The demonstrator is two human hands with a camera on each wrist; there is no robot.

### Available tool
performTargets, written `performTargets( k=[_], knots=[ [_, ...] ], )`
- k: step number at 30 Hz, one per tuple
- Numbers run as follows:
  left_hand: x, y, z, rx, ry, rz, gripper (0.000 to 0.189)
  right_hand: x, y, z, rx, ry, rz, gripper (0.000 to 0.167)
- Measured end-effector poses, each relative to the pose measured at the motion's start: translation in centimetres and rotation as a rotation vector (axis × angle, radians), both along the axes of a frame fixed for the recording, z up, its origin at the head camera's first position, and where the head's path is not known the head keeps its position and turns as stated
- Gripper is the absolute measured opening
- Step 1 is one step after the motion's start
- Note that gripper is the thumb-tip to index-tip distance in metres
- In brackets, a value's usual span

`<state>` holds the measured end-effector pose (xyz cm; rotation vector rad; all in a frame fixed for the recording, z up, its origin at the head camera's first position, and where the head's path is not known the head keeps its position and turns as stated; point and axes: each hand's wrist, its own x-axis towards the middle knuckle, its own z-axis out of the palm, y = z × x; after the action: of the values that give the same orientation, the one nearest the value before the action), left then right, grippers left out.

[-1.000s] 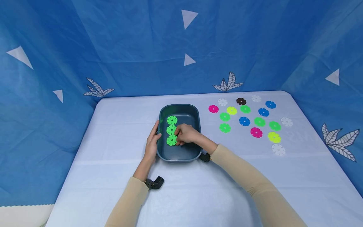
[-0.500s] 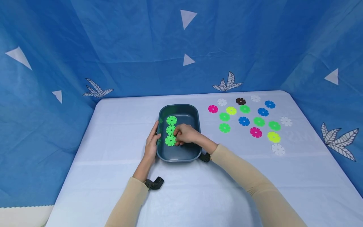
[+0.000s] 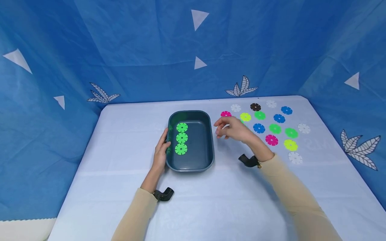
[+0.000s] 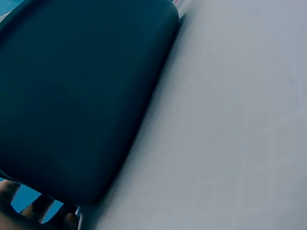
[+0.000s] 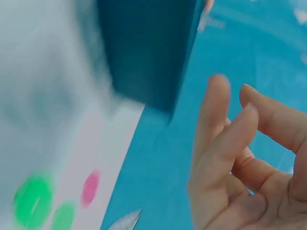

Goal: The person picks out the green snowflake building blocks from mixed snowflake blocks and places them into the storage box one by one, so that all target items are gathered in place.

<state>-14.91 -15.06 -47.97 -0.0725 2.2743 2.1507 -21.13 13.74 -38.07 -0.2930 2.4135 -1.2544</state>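
A dark blue-grey plastic tray (image 3: 197, 164) sits on the white-covered table. Three green notched discs (image 3: 181, 138) lie in a column along its left side, edge to edge. My left hand (image 3: 160, 152) rests against the tray's left wall, fingers extended along the outside; in the left wrist view its fingertips (image 4: 41, 206) show beside the tray (image 4: 81, 100). Right of the tray my right hand (image 3: 233, 129) is in the air, fingers loosely bent with nothing between them, as the right wrist view of the hand (image 5: 244, 167) confirms. It hides some green discs behind it.
Scattered on the right of the table are several loose notched discs: green (image 3: 275, 128), blue (image 3: 259, 128), pink (image 3: 271, 140), yellow (image 3: 291, 145), white (image 3: 295, 157) and a dark brown one (image 3: 255, 107). A blue patterned cloth (image 3: 150, 50) stands behind and at both sides.
My right hand has left the green discs in the tray and moved right, over the tray's rim to the loose discs. My left hand and the tray have stayed in place.
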Motion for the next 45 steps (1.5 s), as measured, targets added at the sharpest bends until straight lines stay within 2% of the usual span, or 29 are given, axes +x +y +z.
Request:
performTargets(
  k=[5,12,17,27,35,45],
  knots=[
    [0.0,-0.1,0.0,0.000,0.000,0.004,0.056,-0.7,4.8,-1.1,0.106,0.003,-0.134,0.039],
    [0.0,0.0,0.0,0.004,0.004,0.004,0.057,-1.0,8.0,-2.7,0.181,-0.017,-0.194,0.047],
    [0.0,-0.1,0.1,0.004,-0.001,0.002,0.056,-1.5,8.6,-4.0,0.212,-0.055,-0.222,0.048],
    [-0.1,0.0,0.0,0.019,-0.002,0.005,0.057,-2.2,9.0,-6.2,0.219,-0.043,-0.207,0.050],
    [-0.1,0.0,0.0,0.012,-0.005,0.005,0.058,-2.3,8.4,-6.6,0.294,-0.015,-0.205,0.047],
    [0.0,0.0,-0.1,0.023,0.004,0.000,0.056,-2.0,8.5,-6.3,0.254,-0.001,-0.234,0.034]
  ],
)
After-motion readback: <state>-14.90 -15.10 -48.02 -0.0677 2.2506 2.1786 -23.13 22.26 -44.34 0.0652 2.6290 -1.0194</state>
